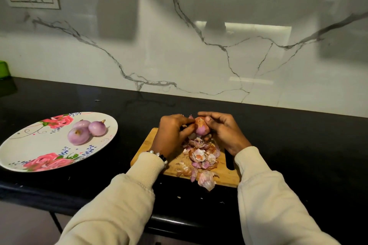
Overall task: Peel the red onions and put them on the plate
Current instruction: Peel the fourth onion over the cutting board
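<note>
Peeling is under way: the left hand point(175, 131) and right hand point(225, 131) both grip a half-skinned red onion point(201, 127) above the cutting board point(225, 175), over a heap of skins point(201, 157). Three peeled onions point(85, 130) already sit on the plate point(23, 153) to the left on the counter point(298, 145). Next, I judge, the last papery skin must be pinched off before the onion goes to the plate.

Over the wooden cutting board point(151, 146) both hands hold one red onion point(201, 127), left hand point(173, 132) pinching at its skin, right hand point(224, 131) curled round it. Peelings point(201, 157) heap on the board. Three peeled onions point(85, 129) sit on the floral plate point(29, 151) toward the worktop's point(298, 145) left end.
</note>
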Action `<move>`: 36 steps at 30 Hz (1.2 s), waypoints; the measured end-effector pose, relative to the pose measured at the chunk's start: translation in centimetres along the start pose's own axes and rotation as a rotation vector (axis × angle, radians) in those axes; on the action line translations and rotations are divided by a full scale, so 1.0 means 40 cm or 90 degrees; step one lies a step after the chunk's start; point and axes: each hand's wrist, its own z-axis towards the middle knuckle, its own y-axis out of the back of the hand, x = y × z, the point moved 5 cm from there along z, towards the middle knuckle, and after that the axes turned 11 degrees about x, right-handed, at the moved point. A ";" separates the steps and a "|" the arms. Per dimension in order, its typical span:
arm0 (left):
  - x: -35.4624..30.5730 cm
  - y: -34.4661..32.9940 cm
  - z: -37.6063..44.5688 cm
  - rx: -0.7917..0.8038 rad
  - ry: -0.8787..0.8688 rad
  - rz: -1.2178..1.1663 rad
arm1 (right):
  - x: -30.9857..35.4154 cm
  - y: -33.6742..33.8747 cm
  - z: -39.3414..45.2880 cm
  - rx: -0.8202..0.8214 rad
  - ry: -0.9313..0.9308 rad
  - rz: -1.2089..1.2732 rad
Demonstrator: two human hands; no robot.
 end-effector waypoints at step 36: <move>-0.002 -0.010 0.001 -0.047 -0.025 0.115 | 0.008 -0.021 0.004 -0.042 0.020 -0.039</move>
